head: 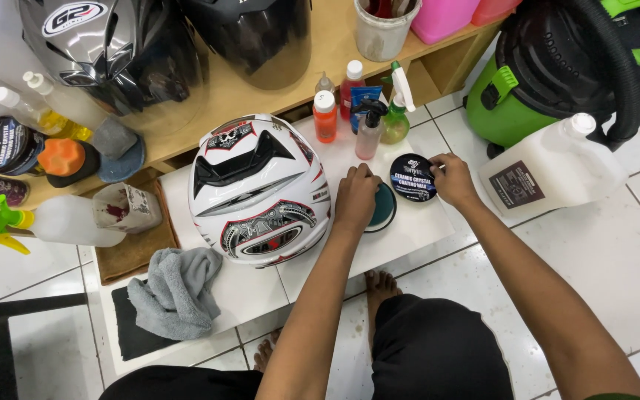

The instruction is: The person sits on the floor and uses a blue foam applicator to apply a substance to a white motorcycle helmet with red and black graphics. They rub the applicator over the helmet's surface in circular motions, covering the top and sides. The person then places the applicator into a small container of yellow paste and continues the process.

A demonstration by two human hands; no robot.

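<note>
Steadying round black wax tin (412, 178) on white board (424, 230), our right hand (452, 180) pinched its rim; judged light, rigid, slick-sided. Our left hand (355, 197) pressed teal applicator pad (384, 208) flat. White helmet (259, 190) just beside.

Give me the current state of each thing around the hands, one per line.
left hand: pressed on teal applicator pad
right hand: gripping the edge of round black tin, lid on
white helmet: on the white board, untouched
grey cloth: crumpled, lying loose
orange-capped bottle: upright, capped
</note>
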